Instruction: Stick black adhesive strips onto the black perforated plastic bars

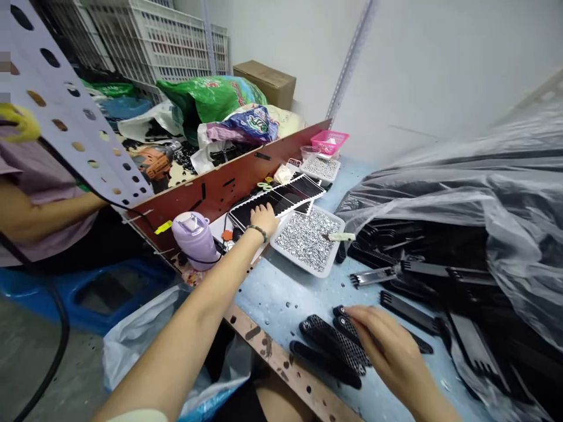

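Note:
My left hand [264, 218], with a beaded bracelet on its wrist, reaches out and lies with fingers extended on a black panel with white edging [285, 196]. Just right of it is a white tray [281, 249] filled with small silver metal pieces. My right hand [389, 343] is low on the right, its fingers drawn together at the end of a black plastic handle [347, 328] with a silver insert. Whatever those fingertips may hold is too small to make out. Several similar black handles [325, 351] lie side by side at the table's front edge.
A label-like pale strip with a dark tip [341, 237] sits on the tray's right rim. Black comb-ended parts [409, 310] spill from clear plastic sheeting [440, 193]. A lilac tumbler [193, 237] stands by the brown divider [211, 190]; a co-worker's arm [57, 208] shows beyond.

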Motion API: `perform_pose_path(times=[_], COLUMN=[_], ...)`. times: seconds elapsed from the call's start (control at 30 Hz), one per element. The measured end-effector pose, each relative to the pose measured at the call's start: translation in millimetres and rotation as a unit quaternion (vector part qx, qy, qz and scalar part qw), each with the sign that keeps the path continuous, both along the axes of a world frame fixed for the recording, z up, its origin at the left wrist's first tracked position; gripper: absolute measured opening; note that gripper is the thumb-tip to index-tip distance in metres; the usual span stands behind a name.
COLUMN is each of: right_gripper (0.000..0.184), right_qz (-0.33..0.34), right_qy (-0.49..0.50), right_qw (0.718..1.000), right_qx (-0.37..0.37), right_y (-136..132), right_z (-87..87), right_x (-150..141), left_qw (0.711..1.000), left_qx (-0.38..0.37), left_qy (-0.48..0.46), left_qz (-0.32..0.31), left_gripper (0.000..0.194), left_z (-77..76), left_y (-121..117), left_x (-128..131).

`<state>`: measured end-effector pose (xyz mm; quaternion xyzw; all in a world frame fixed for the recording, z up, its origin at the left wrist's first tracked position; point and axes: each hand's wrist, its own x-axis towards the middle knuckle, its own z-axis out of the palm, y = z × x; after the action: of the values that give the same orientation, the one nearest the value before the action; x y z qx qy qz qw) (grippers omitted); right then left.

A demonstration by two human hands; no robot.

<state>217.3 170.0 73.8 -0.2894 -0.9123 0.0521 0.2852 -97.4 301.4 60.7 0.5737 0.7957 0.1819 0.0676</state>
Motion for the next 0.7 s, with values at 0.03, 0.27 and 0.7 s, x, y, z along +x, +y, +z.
perform_pose_path(times=[0.03,0.27,0.7], right_gripper=[0.021,0.018,0.054], right_qz=[-0.008,-0.062,0.029], right_qy=[0.003,0.065,0.555], right_qw=[1.000,0.993,0.539], right_qx=[0.004,-0.080,-0.633], right_y=[-4.9,-29.6,-25.1], right_z=[-2.6,-9.7,3.7], right_x=[7.2,16.0,-105.6], left_qw=[1.000,0.997,0.899], left_qx=[-0.022,-0.043,0.266], left_qy=[0.003,0.036,0.226], left_qz=[0.003,-0.046,-0.263], left_gripper=[0.048,0.033,0.046], left_z=[-1.6,25.9,4.3], left_y=[6.0,-6.2,-282.1], left_x=[1.5,9.6,47.4])
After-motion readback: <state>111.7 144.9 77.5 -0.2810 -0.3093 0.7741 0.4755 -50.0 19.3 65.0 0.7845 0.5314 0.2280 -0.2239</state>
